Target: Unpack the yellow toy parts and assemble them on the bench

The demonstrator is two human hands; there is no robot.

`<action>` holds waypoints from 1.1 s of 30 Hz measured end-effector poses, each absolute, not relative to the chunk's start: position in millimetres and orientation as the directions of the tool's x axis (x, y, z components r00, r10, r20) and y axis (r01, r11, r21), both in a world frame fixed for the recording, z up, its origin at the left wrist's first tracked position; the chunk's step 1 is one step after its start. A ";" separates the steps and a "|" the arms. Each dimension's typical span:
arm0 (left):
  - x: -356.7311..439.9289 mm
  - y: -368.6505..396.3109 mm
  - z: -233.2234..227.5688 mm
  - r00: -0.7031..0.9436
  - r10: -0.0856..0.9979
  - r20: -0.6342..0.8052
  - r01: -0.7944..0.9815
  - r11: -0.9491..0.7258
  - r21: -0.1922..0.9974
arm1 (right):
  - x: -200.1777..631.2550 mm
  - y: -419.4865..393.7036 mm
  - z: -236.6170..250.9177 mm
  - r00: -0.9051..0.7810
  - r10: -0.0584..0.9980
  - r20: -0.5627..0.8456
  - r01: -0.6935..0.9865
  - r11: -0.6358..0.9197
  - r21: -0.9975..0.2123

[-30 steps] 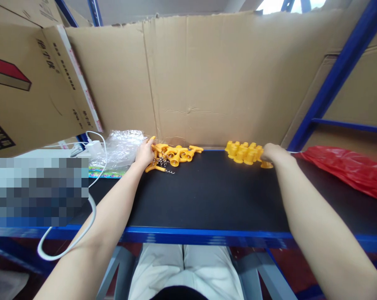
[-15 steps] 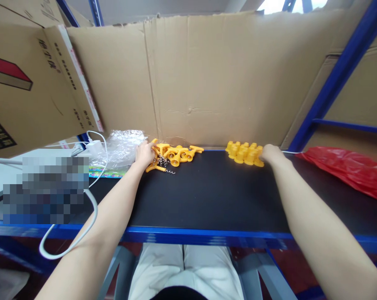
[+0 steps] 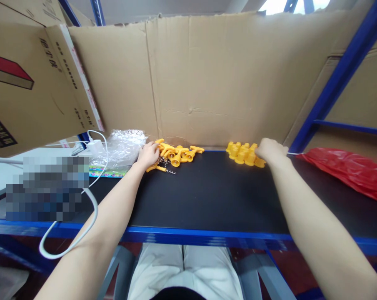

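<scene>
Since the earlier frame our right hand lifts onto the yellow caps, fingers curled, grip unclear; left hand pinches light, stiff corkscrews.

Carton print — nothing legible

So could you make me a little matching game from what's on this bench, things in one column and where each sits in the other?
Things:
1. yellow cone pieces
2. corkscrew parts
3. red bag
4. clear plastic wrap

Places:
a. at the left hand
b. far right of the shelf
c. at the right hand
d. left of the corkscrew pile, beside the white cable

Pairs: 1-c, 2-a, 3-b, 4-d
</scene>
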State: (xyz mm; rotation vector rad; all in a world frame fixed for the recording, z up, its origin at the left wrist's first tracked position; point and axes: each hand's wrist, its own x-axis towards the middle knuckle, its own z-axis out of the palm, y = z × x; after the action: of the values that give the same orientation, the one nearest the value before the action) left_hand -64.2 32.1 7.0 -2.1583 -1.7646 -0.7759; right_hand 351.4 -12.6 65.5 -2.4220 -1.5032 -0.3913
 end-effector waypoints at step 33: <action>-51.5 24.3 7.5 0.235 0.797 0.556 0.933 -0.345 0.100 | 143.9 30.2 30.6 -0.521 0.802 0.292 0.794 0.581 -0.178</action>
State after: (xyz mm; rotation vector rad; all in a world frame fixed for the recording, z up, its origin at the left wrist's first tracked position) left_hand -51.5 24.3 7.5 -2.2566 -1.6233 -0.7764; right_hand 143.9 30.2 30.6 -1.2972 -2.4731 0.0316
